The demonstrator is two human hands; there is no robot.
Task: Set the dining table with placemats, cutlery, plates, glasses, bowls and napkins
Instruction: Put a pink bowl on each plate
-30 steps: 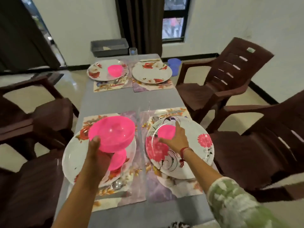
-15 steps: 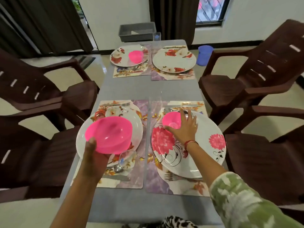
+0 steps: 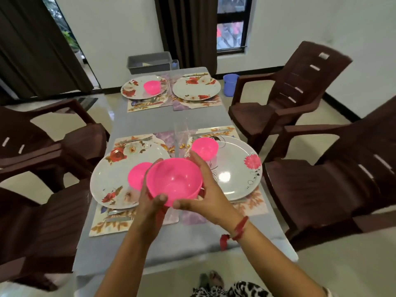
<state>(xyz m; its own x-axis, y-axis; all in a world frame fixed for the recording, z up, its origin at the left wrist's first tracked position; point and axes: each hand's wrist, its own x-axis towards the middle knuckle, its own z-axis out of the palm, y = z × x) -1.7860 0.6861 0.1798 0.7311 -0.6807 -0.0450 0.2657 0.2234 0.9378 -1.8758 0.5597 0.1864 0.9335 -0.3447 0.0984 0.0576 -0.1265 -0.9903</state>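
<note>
Surface [image 3: 145, 121]: 4 placemats [image 3: 102, 226], plates [image 3: 111, 179], cutlery [image 3: 120, 212] down. Bowls [image 3: 204, 147]: 3 placed; 4th bowl [image 3: 174, 181] clasped by left grip [image 3: 150, 200] & right grip [image 3: 205, 189]. Far-right plate [image 3: 196, 87] lacks one; napkins unseen.

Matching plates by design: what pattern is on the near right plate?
The near right plate: white, pink flower, thin black swirls; head view.

Pink bowl [image 3: 174, 182] was gripped by left hand [image 3: 152, 203] and right hand [image 3: 202, 192] above grey table [image 3: 147, 125], four plates laid.
</note>
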